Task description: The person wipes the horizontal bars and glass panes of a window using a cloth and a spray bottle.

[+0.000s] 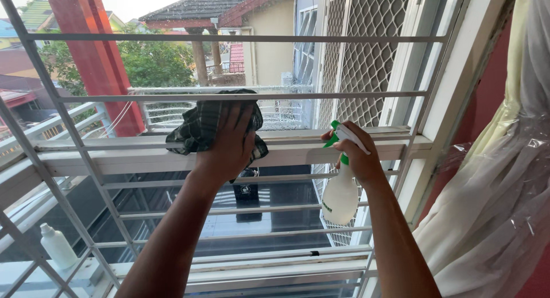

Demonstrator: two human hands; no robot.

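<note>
My left hand presses a dark green checked cloth flat against the window glass, just above the white middle rail. My right hand grips the neck of a white spray bottle with a green and white trigger head. The bottle hangs upright below my fist, its nozzle pointing left toward the cloth. Both forearms reach up from the bottom of the view.
White horizontal security bars cross the window. A small white bottle stands on the sill at lower left. A cream curtain wrapped in clear plastic hangs at the right. Outside are a red pillar, trees and neighbouring houses.
</note>
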